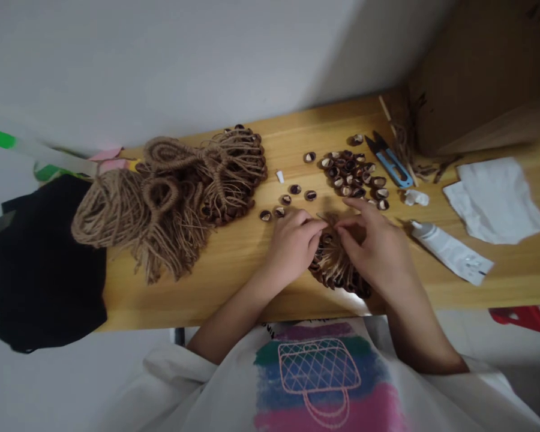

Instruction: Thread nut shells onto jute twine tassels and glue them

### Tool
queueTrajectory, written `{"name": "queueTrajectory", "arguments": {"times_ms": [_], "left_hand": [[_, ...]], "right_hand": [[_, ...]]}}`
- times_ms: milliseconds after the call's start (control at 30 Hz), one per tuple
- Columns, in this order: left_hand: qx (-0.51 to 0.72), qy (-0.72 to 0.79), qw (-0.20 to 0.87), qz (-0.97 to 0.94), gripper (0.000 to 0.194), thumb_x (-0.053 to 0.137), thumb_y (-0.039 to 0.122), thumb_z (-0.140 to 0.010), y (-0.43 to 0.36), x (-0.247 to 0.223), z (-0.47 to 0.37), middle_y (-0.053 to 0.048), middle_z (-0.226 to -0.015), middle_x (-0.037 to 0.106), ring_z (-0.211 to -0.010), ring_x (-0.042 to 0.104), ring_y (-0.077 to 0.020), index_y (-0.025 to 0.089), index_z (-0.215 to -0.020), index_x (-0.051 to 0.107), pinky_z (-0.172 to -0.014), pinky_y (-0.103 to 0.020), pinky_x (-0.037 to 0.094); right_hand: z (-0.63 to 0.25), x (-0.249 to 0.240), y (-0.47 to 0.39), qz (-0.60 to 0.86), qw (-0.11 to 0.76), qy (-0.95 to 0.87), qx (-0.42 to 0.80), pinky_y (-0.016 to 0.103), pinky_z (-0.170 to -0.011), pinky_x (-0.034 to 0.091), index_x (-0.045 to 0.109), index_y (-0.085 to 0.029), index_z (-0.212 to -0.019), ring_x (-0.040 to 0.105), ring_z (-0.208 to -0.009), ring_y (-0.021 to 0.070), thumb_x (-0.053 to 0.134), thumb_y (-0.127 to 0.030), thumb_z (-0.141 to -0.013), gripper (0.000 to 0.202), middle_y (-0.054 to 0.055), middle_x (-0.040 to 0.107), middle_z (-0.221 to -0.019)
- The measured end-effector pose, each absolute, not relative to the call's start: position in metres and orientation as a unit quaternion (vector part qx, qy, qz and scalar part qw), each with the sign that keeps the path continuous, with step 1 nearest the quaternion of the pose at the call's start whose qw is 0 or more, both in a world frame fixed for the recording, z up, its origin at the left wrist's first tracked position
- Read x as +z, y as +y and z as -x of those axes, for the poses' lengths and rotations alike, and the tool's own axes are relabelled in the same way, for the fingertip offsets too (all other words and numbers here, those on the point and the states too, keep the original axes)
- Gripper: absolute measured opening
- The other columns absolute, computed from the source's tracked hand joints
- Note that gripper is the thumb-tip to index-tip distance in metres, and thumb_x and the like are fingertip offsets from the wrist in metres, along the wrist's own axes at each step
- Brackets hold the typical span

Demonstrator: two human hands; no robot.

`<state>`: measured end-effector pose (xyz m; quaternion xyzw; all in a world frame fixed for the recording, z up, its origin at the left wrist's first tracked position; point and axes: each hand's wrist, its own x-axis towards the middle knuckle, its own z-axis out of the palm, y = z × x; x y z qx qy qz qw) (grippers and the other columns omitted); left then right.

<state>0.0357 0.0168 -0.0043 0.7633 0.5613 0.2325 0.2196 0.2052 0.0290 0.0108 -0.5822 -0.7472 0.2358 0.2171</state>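
- Shell-and-twine bundle (339,263): on the table near its front edge, beneath my two hands. Dark, rounded shells ring its lower side; pale, frayed fibres fan inward from them. My hands hide part of it.
- Fine brown strands (331,219) rise at its top, between my fingertips.
- Left hand (294,245): thumb and forefinger closed in a pinch on the strands, remaining fingers curled under. A thin end pokes out by the fingertips; too small to tell what it is.
- Right hand (378,246): thumb and one finger nearly meeting on the same strands, another finger stretched out toward the shell pile.
- Shell pile (347,173): just beyond my right hand; glossy, dark brown, hollowed, cream inside. A few loose shells (296,189) lie scattered beyond my left hand, near a small white tapered piece (279,176).
- Right of the pile: blue-handled snips (392,163), dark blades apart; a crumpled white scrap (416,197); a flattened white tube (452,251); soft white sheets (499,201).
- Left: larger twine bundles (220,165), coarse, with wrapped loops and shell edges, touching a loose twine ball (112,207).
- Table (234,270): smooth, yellowish wood grain. Black fabric (49,264) drapes its left end.
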Motion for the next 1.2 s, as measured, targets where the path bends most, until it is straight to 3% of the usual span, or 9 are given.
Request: {"name": "queueTrajectory", "arguments": {"times_ms": [200,400,567,867,1200], "left_hand": [[0.214,0.562,0.221,-0.768,0.022,0.057,0.015,-0.091,0.019,-0.004,-0.036,-0.006,-0.088,0.066,-0.088,0.060,-0.0197,0.021,-0.104,0.074,-0.078,-0.033,0.049],[0.191,0.565,0.220,-0.772,0.027,0.054,0.012,-0.092,0.018,-0.001,-0.036,-0.006,-0.093,0.065,-0.091,0.059,-0.0203,0.022,-0.109,0.073,-0.080,-0.034,0.049],[0.176,0.563,0.218,-0.777,0.030,0.051,0.011,-0.093,0.017,0.001,-0.036,-0.006,-0.093,0.064,-0.093,0.058,-0.0205,0.023,-0.111,0.072,-0.081,-0.034,0.048],[0.175,0.562,0.222,-0.777,0.030,0.051,0.013,-0.093,0.016,0.002,-0.037,-0.007,-0.093,0.063,-0.094,0.057,-0.0227,0.024,-0.111,0.072,-0.081,-0.037,0.047],[0.193,0.583,0.270,-0.741,0.019,0.056,0.020,-0.092,0.016,0.006,-0.040,-0.005,-0.098,0.069,-0.100,0.059,-0.0244,0.021,-0.103,0.072,-0.086,-0.040,0.044]], "right_hand": [[-0.211,0.014,0.032,0.614,0.237,-0.711,0.248,0.027,-0.065,0.047,0.056,-0.016,-0.121,0.063,-0.074,0.0170,0.059,-0.027,-0.077,0.046,0.004,0.065,-0.089],[-0.209,0.027,0.042,0.626,0.081,-0.740,0.232,0.027,-0.059,0.040,0.053,-0.015,-0.129,0.063,-0.073,0.0222,0.052,-0.022,-0.083,0.046,0.006,0.067,-0.089],[-0.207,0.037,0.051,0.616,0.013,-0.740,0.268,0.029,-0.067,0.044,0.051,-0.013,-0.132,0.064,-0.083,0.0242,0.048,-0.023,-0.087,0.047,0.008,0.067,-0.092],[-0.227,0.014,0.053,0.540,0.156,-0.690,0.457,0.028,-0.064,0.050,0.049,-0.017,-0.131,0.063,-0.076,0.0181,0.050,-0.030,-0.084,0.048,0.004,0.064,-0.082],[-0.226,0.017,0.048,0.511,0.249,-0.627,0.533,0.028,-0.070,0.056,0.043,-0.017,-0.126,0.062,-0.075,0.0143,0.051,-0.035,-0.085,0.045,0.004,0.060,-0.084]]}}
